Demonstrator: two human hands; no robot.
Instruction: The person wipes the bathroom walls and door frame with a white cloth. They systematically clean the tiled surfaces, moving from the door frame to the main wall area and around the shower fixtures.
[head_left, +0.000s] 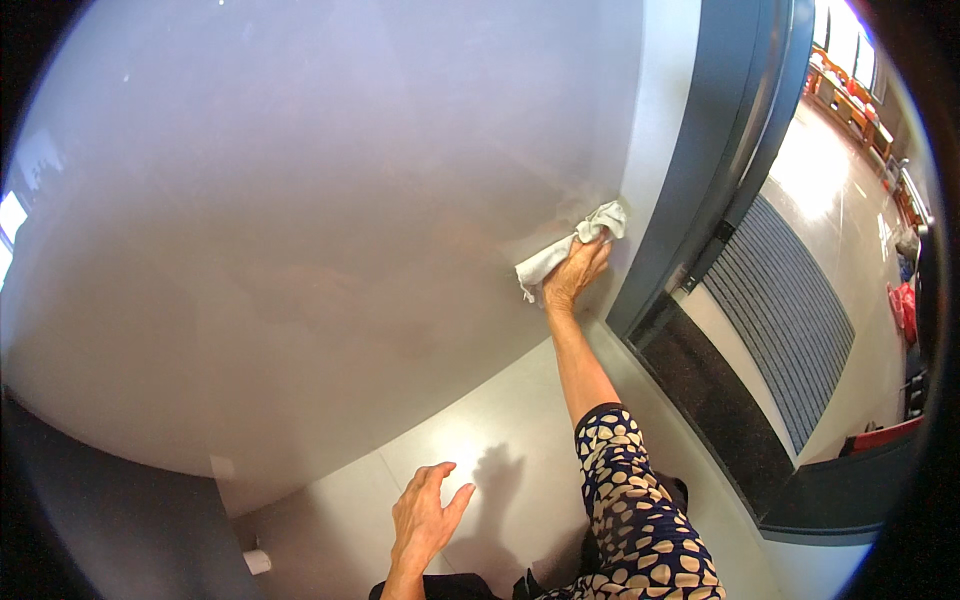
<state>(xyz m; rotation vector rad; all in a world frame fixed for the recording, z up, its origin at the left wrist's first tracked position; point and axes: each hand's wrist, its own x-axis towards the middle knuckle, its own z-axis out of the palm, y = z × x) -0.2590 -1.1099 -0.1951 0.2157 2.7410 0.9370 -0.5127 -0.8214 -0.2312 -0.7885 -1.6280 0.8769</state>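
A crumpled white cloth [545, 263] lies pressed against a large smooth grey panel [300, 200], close to its right edge. My right hand [575, 272] is closed around the cloth, the arm stretched forward in a dark sleeve with pale spots. Part of the cloth sticks out to the left of the fingers and part above them. Lower down, my left hand [424, 515] hovers in front of my body over the pale tiled floor [510, 400]. Its fingers are apart and it holds nothing.
A dark blue-grey door frame [690, 170] rises right of the panel. Beyond its dark threshold [715, 400] lies a ribbed grey mat [780, 300]. Red items [902, 310] sit at the far right. A small white cylinder [257, 561] is at the lower left, beside a dark surface [110, 500].
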